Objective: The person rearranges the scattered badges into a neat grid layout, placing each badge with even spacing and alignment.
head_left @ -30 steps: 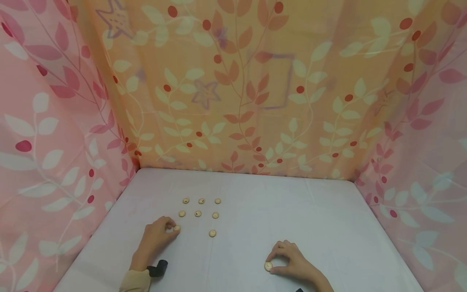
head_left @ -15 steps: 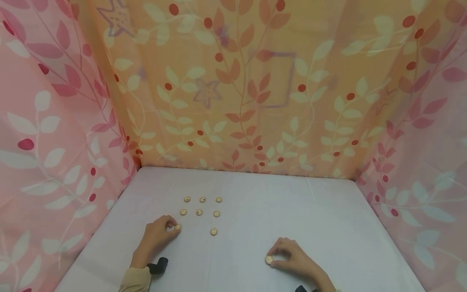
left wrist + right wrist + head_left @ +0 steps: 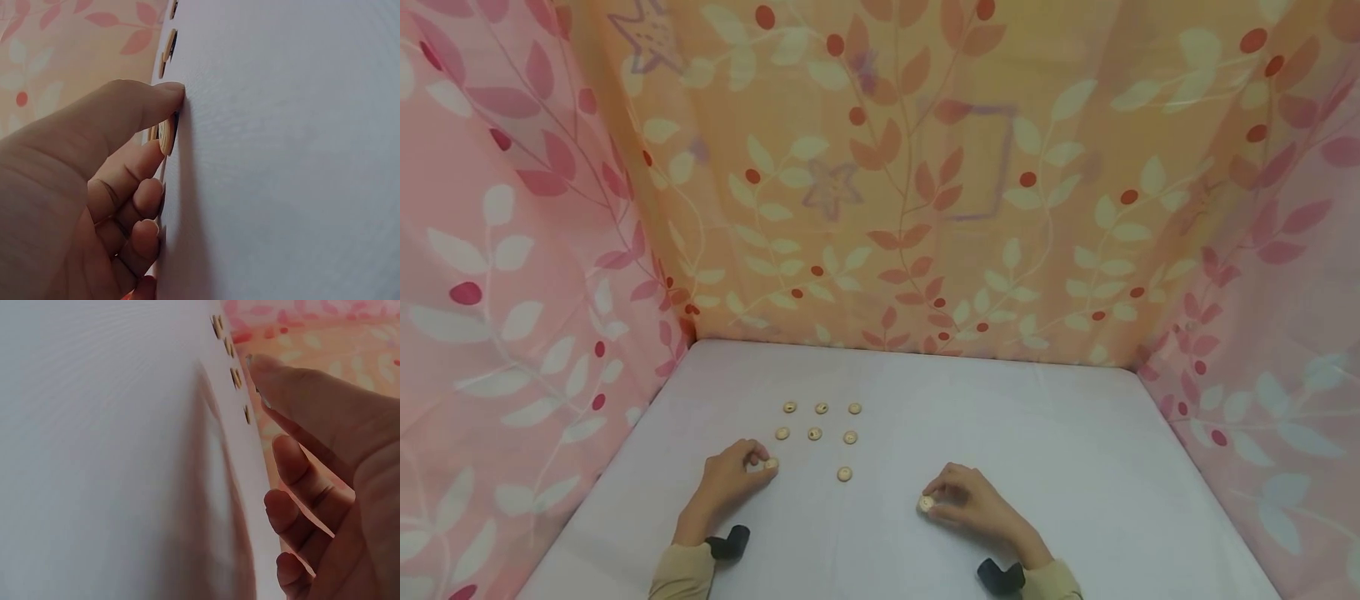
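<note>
In the head view my left hand [image 3: 730, 482] pinches a round wooden button [image 3: 772, 463] at the table surface. Its thumb and index finger hold the button [image 3: 167, 134] by the edge in the left wrist view. My right hand [image 3: 973, 504] pinches another wooden button [image 3: 926, 504] between thumb and fingertips, over the table to the right. The right wrist view hides most of that button. More buttons lie in two rows of three, including the back-left button [image 3: 789, 407] and the button [image 3: 850, 437] at the second row's right end. One lone button [image 3: 845, 474] lies nearer.
A white-covered table [image 3: 1037, 433] carries everything. Patterned cloth walls enclose it: orange cloth [image 3: 925, 208] behind, pink cloth [image 3: 512, 292] at left and more pink cloth [image 3: 1285, 292] at right. Each wrist wears a black mount, such as the right one [image 3: 1000, 577].
My right hand has moved forward and left over the table with its button, coming nearer the rows. My left hand keeps its pinch in almost the same place. The view has shifted slightly.
</note>
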Available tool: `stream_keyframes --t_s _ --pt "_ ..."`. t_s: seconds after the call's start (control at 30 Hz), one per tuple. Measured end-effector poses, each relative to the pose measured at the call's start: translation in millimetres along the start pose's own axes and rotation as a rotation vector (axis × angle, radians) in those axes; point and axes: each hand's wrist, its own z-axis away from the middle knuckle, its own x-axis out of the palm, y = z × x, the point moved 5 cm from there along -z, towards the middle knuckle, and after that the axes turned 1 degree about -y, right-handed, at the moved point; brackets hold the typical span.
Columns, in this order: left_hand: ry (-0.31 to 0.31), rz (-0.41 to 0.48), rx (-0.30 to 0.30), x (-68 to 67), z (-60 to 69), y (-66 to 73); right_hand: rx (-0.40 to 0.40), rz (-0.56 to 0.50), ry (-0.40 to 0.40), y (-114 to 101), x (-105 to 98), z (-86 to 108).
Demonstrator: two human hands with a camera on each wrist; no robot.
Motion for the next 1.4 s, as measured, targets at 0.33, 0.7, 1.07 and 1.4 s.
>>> stream_keyframes --t_s 0.33,0.7,1.07,1.4 --pt "-0.013 0.001 -0.022 -0.6 0.9 0.9 0.067 0.064 0.014 3.3 18.2 -28.3" --pt "-0.020 0.014 -0.026 2.1 -1.4 -3.4 0.037 0.073 0.073 -5.0 34.8 -58.7" --pt "-0.010 0.023 -0.016 2.5 -1.7 -3.1 0.045 0.119 0.108 -15.6 53.2 -86.2" --pt "-0.017 0.038 -0.017 2.0 -0.3 -2.2 0.092 0.184 0.114 -23.6 69.2 -107.2"
